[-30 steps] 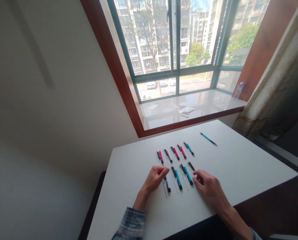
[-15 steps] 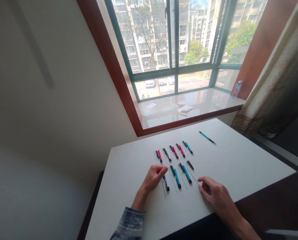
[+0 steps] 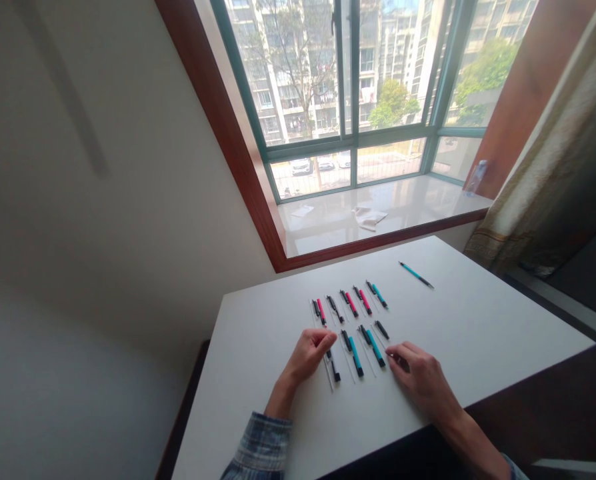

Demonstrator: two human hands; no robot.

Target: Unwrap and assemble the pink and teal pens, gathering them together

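Observation:
My right hand (image 3: 418, 373) pinches the near end of a thin white pen refill (image 3: 379, 335), which lies slanted on the table beside a black pen half (image 3: 381, 329). Just left of it are a teal pen barrel (image 3: 375, 348) and its black half (image 3: 364, 335). Another teal barrel (image 3: 355, 357) lies further left. Curled closed, my left hand (image 3: 311, 357) rests on the table with nothing showing in it. It partly covers a black-and-white pen part (image 3: 335, 367). Behind is a row of pink, black and teal pen parts, including a pink barrel (image 3: 321, 312).
The white table (image 3: 258, 333) stands below a window sill (image 3: 318, 240) holding a crumpled cloth (image 3: 369, 218) and a clear bottle (image 3: 476, 178). A whole teal pen (image 3: 416, 274) lies at the back right. A curtain (image 3: 523, 180) hangs on the right.
My right hand has moved left and slightly away from me, bringing the refill closer to the black pen half. My left hand has stayed in place.

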